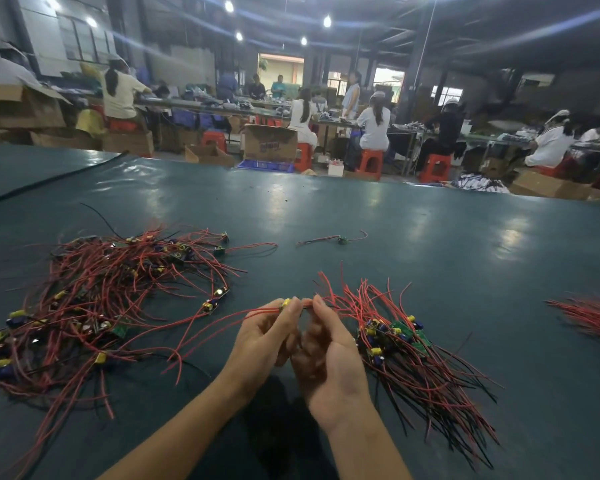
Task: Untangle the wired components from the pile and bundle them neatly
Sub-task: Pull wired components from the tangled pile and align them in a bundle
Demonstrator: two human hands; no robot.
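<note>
Head view: left hand [264, 341] and right hand [326, 358] fingers [289, 317] pinch one wired component [286, 302], untangling it from pile [101, 306]; next move probably lays it aligned on bundle [406, 348].

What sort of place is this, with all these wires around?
Probably a small-electronics assembly workshop. A tangled pile of red-wired circuit boards lies on a wide green worktable, and behind it workers sit on orange stools at long benches among cardboard boxes.

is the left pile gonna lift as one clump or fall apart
Likely a loose clump: the pile has red wires crossing and looping. They look floppy, so ends would droop. Probably light, since its boards are small.
</note>
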